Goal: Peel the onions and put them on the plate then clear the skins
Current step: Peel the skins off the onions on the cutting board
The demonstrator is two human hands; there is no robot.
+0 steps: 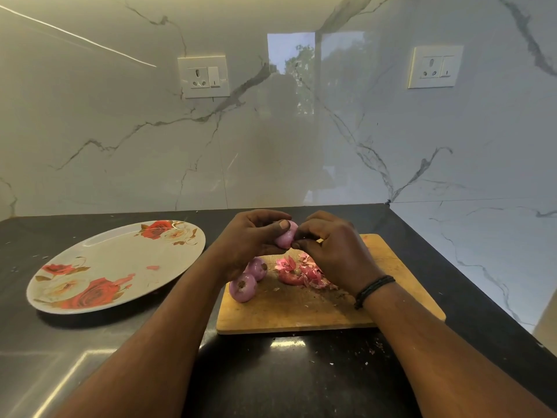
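Held onion (286,236): pale pink, glossy, above the cutting board (301,309). Left hand (250,236) grip wraps it, thumb on top; right hand (334,248) grip pinches its 3 o'clock side. Two purple onions (247,282) on the board at 9 o'clock, skins (301,271) piled mid-board. Floral plate (117,267) on the surface at 9 o'clock holds only small pink scraps.

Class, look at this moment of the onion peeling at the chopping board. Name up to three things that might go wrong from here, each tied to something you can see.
1. Both hands, left hand and right hand, work the held onion in the air above the chopping board; it may slip and roll.
2. Two onions lie at the board's left edge and might roll onto the counter.
3. The onion skins are loose and flaky; bits may scatter when cleared.
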